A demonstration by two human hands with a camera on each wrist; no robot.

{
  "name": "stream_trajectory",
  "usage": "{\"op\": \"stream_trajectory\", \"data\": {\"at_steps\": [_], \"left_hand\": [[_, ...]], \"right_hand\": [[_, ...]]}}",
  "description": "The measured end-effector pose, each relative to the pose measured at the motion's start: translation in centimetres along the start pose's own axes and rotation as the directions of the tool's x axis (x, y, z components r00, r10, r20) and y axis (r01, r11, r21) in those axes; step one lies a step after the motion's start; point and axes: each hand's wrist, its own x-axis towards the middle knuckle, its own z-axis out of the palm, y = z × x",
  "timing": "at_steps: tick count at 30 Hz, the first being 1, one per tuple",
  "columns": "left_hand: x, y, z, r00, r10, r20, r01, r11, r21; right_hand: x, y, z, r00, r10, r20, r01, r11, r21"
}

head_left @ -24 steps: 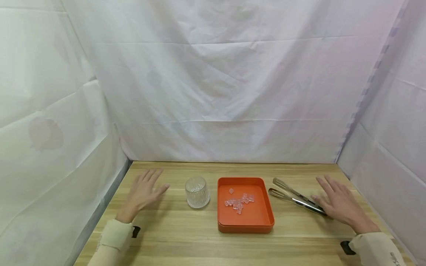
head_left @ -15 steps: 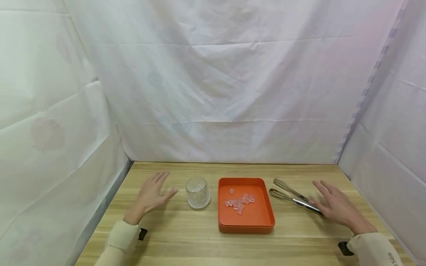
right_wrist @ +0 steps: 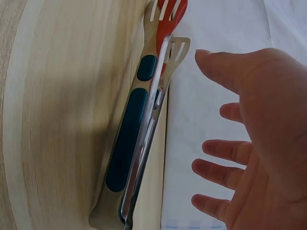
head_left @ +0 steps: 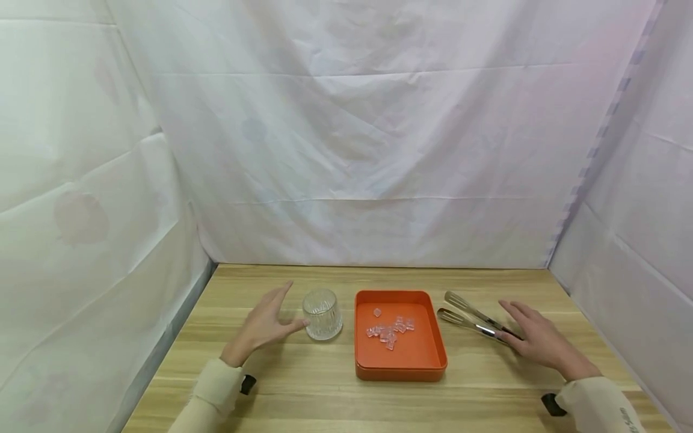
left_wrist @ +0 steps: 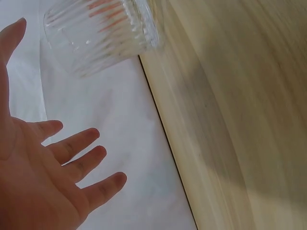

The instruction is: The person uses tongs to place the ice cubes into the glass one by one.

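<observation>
A clear ribbed glass (head_left: 323, 316) stands upright on the table, left of the orange tray. My left hand (head_left: 265, 323) is just left of it, thumb and fingers spread; in the left wrist view the glass (left_wrist: 96, 36) is apart from the fingers (left_wrist: 79, 143). Metal tongs (head_left: 470, 316) lie to the right of the tray, slotted ends pointing away, with dark grip pads on the handle in the right wrist view. Over the handle end hovers my right hand (head_left: 541, 341), fingers extended; the right wrist view shows a gap between its thumb and the tongs (right_wrist: 136, 120).
Several small clear cubes (head_left: 387, 334) lie in the orange tray (head_left: 400, 374) at mid-table. White cloth (head_left: 346, 150) hangs behind and on both sides of the wooden table (head_left: 325, 403).
My left hand has moved right, closer to the glass. My right hand has shifted left over the tongs' handle. Glass, tray and tongs have stayed put.
</observation>
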Motion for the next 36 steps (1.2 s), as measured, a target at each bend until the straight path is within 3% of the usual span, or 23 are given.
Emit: {"op": "stream_trajectory", "data": {"at_steps": [12, 19, 26, 36], "left_hand": [[0.7, 1.3, 1.4, 0.994, -0.038, 0.098, 0.047, 0.994, -0.097], [1.3, 1.6, 2.7, 0.992, -0.053, 0.112, 0.073, 0.982, -0.176], [1.7, 2.3, 3.7, 0.988, -0.075, 0.133, 0.113, 0.943, -0.312], [2.1, 3.0, 4.7, 0.985, -0.113, 0.127, 0.15, 0.932, -0.33]], "right_hand": [[1.1, -0.7, 1.2, 1.0, -0.023, 0.015, 0.023, 0.999, 0.022], [1.7, -0.9, 2.1, 0.999, -0.035, 0.008, 0.035, 0.999, 0.015], [1.8, -0.9, 2.5, 0.999, -0.013, 0.031, 0.013, 1.0, 0.026], [1.6, -0.7, 2.8, 0.999, -0.002, 0.036, 0.001, 1.0, 0.021]]}}
